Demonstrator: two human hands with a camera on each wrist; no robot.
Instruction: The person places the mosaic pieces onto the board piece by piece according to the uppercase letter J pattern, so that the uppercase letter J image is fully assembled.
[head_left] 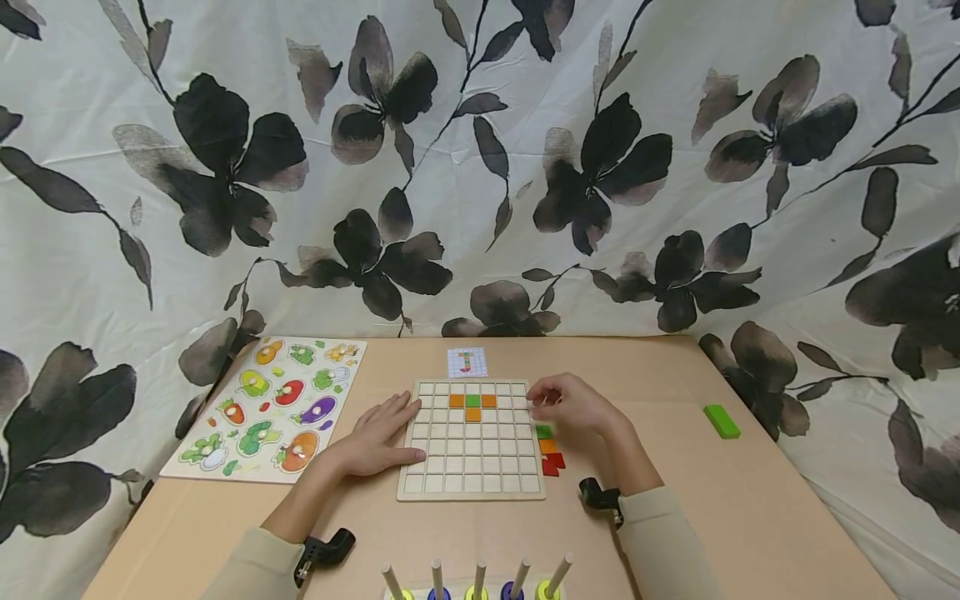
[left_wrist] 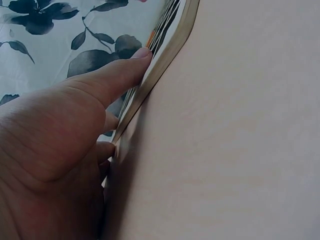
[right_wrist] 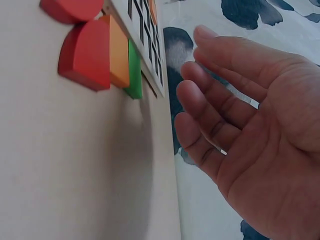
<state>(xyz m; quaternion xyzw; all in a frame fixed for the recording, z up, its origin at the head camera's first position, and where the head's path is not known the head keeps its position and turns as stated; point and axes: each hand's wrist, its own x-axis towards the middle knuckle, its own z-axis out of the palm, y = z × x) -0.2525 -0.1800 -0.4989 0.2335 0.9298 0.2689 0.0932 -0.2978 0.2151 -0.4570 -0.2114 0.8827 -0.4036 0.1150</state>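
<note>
A pale grid board (head_left: pixel 472 497) lies in the middle of the table, with orange tiles (head_left: pixel 472 414) and one green tile (head_left: pixel 472 401) set in its upper cells. My left hand (head_left: pixel 372 442) rests along the board's left edge, fingers extended and the thumb (left_wrist: pixel 132 67) against the rim. Over the board's upper right corner hovers my right hand (head_left: pixel 573 404), its fingers loosely bent and nothing visible between them in the right wrist view. Below that hand, beside the board, lie a green block (right_wrist: pixel 134 72), an orange block (right_wrist: pixel 118 55) and red blocks (right_wrist: pixel 85 57) with a rounded side.
Behind the board sits a small card (head_left: pixel 467 362) printed with a coloured grid pattern. A vegetable picture sheet (head_left: pixel 225 392) covers the left side. Far right lies a green block (head_left: pixel 722 422). Several wooden pegs (head_left: pixel 480 579) with coloured rings stand at the front edge.
</note>
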